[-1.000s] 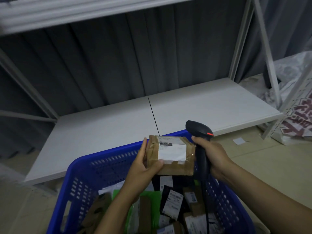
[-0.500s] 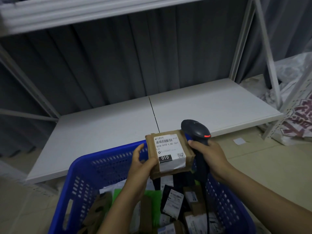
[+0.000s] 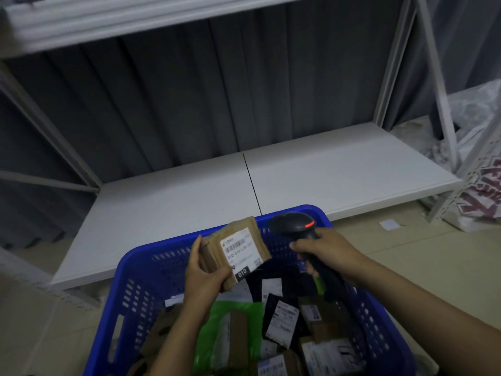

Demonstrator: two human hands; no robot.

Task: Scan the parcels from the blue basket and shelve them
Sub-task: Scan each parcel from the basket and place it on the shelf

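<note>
My left hand [image 3: 207,275] grips a small brown cardboard parcel [image 3: 235,246] over the blue basket [image 3: 141,289], its white barcode label and a black "010" tag facing up and tilted. To its right, my right hand [image 3: 326,252] holds a black handheld scanner [image 3: 294,226] with a red light on its head, which sits just beside the parcel's right edge. The basket holds several more parcels [image 3: 282,320], brown, black and green. Beyond the basket lies the low white shelf [image 3: 173,202], bare.
The white metal shelf frame has an upright [image 3: 390,77] at the back right and an upper board [image 3: 135,14] overhead. A dark curtain hangs behind. White bags with red print [image 3: 485,191] stand at the right. A paper scrap [image 3: 389,224] lies on the beige floor.
The parcel was turned label-up, then tilted and shifted left. The scanner has moved a little right and lower, away from the parcel's top.
</note>
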